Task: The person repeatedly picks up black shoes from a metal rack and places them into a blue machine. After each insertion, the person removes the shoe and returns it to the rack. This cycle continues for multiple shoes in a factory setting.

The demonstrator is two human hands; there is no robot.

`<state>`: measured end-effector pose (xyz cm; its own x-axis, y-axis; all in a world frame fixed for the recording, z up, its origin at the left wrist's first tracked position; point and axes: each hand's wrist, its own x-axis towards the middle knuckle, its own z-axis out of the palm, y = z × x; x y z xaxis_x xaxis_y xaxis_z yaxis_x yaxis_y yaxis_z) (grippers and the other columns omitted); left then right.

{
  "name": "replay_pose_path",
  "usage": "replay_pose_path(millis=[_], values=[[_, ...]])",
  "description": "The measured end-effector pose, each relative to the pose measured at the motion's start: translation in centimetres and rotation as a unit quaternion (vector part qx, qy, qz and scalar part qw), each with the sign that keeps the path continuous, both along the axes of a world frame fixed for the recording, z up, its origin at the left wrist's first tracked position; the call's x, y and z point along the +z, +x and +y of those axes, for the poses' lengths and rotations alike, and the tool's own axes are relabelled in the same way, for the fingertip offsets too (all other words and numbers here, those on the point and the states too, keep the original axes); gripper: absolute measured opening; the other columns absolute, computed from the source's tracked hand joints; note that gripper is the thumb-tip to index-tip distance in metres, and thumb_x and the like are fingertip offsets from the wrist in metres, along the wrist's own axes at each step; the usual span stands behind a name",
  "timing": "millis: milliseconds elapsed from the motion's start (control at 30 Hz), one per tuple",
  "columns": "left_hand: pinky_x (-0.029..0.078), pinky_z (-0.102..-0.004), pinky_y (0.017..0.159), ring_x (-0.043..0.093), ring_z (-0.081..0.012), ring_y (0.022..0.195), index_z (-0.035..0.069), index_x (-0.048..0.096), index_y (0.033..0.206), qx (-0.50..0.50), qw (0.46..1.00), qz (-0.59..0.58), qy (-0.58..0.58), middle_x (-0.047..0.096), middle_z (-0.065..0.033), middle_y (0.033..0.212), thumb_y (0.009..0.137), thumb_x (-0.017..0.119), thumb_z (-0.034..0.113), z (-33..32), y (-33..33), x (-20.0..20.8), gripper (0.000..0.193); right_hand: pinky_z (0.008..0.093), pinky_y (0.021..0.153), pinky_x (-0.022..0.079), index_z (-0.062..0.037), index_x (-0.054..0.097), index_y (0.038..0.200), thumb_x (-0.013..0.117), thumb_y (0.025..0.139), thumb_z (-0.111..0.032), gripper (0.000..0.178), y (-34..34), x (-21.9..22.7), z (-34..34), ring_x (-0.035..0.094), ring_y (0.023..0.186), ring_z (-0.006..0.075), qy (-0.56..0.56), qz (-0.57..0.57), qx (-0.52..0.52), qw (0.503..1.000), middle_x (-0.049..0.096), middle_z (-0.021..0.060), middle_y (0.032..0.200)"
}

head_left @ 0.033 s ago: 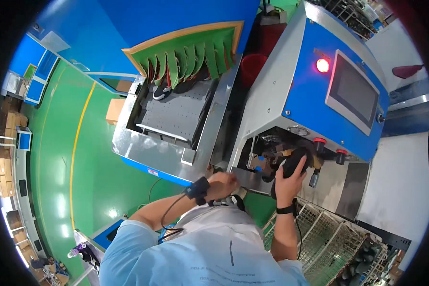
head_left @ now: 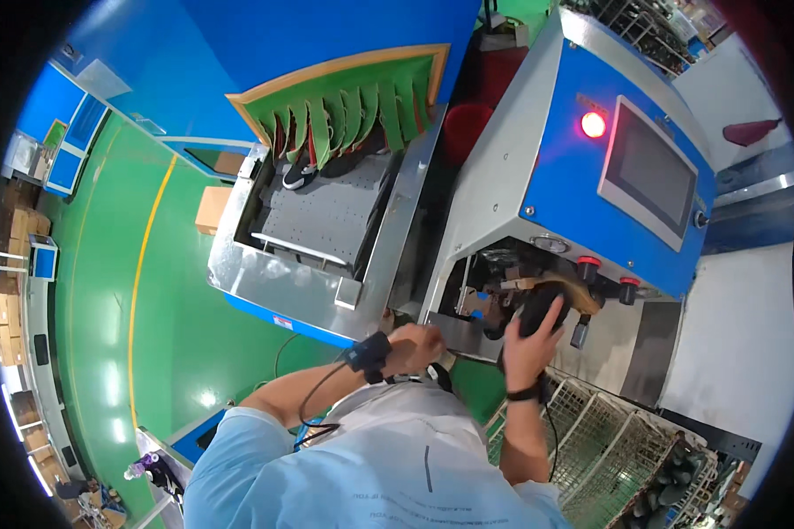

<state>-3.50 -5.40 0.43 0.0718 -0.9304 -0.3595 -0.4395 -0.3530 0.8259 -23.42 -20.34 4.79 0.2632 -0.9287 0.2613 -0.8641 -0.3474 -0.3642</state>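
Note:
My right hand (head_left: 529,348) grips a black shoe (head_left: 538,309) in the opening under the blue machine panel. Its fingers stretch up over the dark surface, and the shoe's far end meets a tan pad (head_left: 582,298) among the machine's parts. My left hand (head_left: 415,349) is closed beside the machine's lower left corner, fingers curled; whatever it may hold is hidden. A black device on a cable (head_left: 368,354) is strapped to my left wrist.
The machine's panel (head_left: 565,176) carries a lit red lamp (head_left: 593,125), a screen (head_left: 648,172) and red-topped knobs (head_left: 588,267). At left, dark shoes (head_left: 300,175) lie on a conveyor (head_left: 318,216) under green strips (head_left: 348,115). A wire rack (head_left: 591,441) stands at lower right.
My right hand and the shoe have shifted slightly left, and more of the tan pad shows above the shoe. My left hand has moved only a little.

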Motion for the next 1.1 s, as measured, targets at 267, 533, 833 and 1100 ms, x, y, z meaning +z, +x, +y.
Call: replay_pose_path(millis=[267, 533, 833, 1100], values=[[0.059, -0.0379, 0.089, 0.073, -0.0219, 0.094, 0.007, 0.068, 0.131, 0.045, 0.712, 0.584, 0.386, 0.076, -0.0115, 0.107, 0.1, 0.05, 0.079, -2.2, -5.5, -0.7, 0.08, 0.0475, 0.089, 0.058, -0.0163, 0.051, 0.159, 0.083, 0.088, -0.03, 0.078, -7.8, 4.4, 12.8, 0.067, 0.109, 0.0465, 0.098, 0.063, 0.189, 0.975, 0.06, 0.0268, 0.134], [0.059, -0.0369, 0.09, 0.072, -0.0209, 0.102, 0.007, 0.07, 0.128, 0.047, 0.816, 0.496, 0.292, 0.075, -0.0062, 0.115, 0.095, 0.074, 0.027, -1.8, -5.7, 1.6, 0.038, 0.0373, 0.108, 0.046, -0.0023, 0.029, 0.168, 0.078, 0.097, -0.037, 0.093, -7.7, 1.6, 4.8, 0.061, 0.128, 0.0274, 0.48, -0.389, -0.098, 0.78, 0.064, 0.0172, 0.143], [0.06, -0.0348, 0.066, 0.073, -0.0215, 0.08, 0.002, 0.073, 0.118, 0.121, 0.907, 0.308, 0.261, 0.076, -0.0054, 0.101, 0.091, 0.074, 0.029, -1.6, -0.1, 1.0, 0.038, 0.0325, 0.116, 0.043, -0.0041, 0.045, 0.162, 0.08, 0.094, -0.025, 0.08, -17.0, 4.4, 7.3, 0.053, 0.139, 0.0182, 0.211, -0.549, -0.026, 0.808, 0.055, 0.0138, 0.157], [0.055, -0.0346, 0.075, 0.068, -0.0192, 0.089, 0.001, 0.073, 0.12, 0.068, 0.957, 0.16, 0.234, 0.074, -0.0066, 0.105, 0.093, 0.077, 0.036, -2.5, -9.2, 2.0, 0.044, 0.033, 0.071, 0.061, 0.005, 0.05, 0.145, 0.062, 0.105, -0.036, 0.059, -47.0, 20.1, 11.3, 0.066, 0.085, 0.0224, -0.062, -0.908, 0.054, 0.411, 0.064, 0.0223, 0.123]])
